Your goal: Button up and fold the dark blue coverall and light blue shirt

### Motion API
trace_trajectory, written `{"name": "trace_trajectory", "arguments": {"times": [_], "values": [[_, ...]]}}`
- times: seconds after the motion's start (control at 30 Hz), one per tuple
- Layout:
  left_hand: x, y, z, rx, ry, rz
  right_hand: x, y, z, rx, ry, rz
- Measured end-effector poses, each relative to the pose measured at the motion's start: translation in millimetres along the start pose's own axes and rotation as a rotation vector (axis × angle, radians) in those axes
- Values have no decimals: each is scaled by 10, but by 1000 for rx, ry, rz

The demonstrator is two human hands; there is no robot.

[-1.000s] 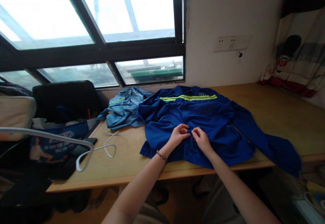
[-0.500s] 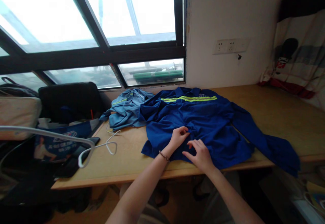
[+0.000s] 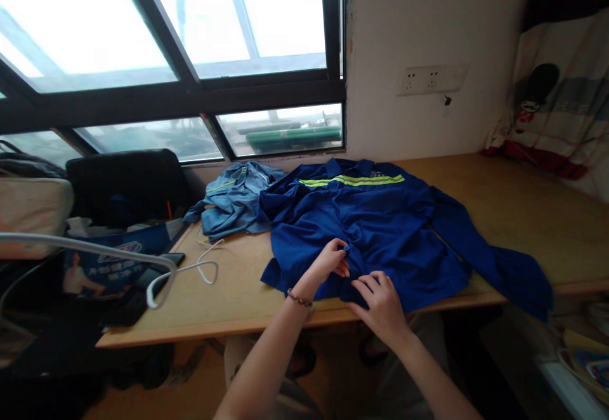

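Observation:
A dark blue work jacket with a yellow-green reflective stripe across the chest lies spread on the table, its collar towards the window. My left hand pinches a small fold of the jacket's front edge near the lower middle, thumb and forefinger together. Just to the right and nearer the table edge is my right hand, its thumb apart from the fingers. Its fingertips rest on or close above the cloth by the hem. Whether any cloth is held there is hard to see.
A lighter blue garment lies crumpled to the left, beside the jacket. A white cable loops over the wooden table. Bags and a black chair back stand at the left. One jacket sleeve hangs over the front edge at right.
My left hand has lifted the pinched fold slightly and turned. My right hand has moved a little down towards the hem, with thumb and fingers further apart. The whole view has shifted slightly.

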State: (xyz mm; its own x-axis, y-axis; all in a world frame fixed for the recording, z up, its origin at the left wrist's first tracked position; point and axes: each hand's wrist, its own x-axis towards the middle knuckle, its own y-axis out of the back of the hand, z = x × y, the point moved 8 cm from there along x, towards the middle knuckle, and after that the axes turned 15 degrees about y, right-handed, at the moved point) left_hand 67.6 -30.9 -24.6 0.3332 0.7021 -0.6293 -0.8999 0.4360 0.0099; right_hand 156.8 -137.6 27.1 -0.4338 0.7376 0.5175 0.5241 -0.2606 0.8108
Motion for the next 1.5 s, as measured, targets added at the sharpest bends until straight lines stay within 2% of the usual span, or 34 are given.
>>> {"name": "trace_trajectory", "arguments": {"times": [0.2, 0.37, 0.57, 0.73, 0.83, 0.9, 0.97, 1.03, 1.1, 1.17, 1.27, 1.5], "values": [[-50, 70, -190, 6, -99, 57, -52, -97, -44, 63, -5, -55], [-263, 82, -241, 103, -251, 68, -122, -87, -84, 97, -16, -82], [-516, 36, -168, 305, -384, 261, -129, -93, -98, 40, -34, -128], [-496, 33, -219, 178, -391, 282, -90, -70, -101, 78, -19, -150], [-512, 122, -281, 63, -423, 362, -99, -53, -46, 147, -42, -149], [-560, 159, -304, 62, -458, 422, -118, -52, 24, 240, -63, -132], [-622, 120, -289, 179, -491, 460, -157, -7, 195, 366, -181, -14], [-684, 14, -248, 365, -525, 489, -269, 57, 479, 570, -445, 236], [-728, -109, -208, 528, -544, 522, -432, 11, 715, 897, -748, 512], [-739, -201, -178, 629, -530, 576, -487, -131, 780, 1274, -951, 666], [-700, -306, -148, 726, -486, 627, -427, -258, 722, 1616, -1083, 665], [-568, -453, -86, 771, -469, 541, -398, -323, 603, 1776, -1222, 584]]}}
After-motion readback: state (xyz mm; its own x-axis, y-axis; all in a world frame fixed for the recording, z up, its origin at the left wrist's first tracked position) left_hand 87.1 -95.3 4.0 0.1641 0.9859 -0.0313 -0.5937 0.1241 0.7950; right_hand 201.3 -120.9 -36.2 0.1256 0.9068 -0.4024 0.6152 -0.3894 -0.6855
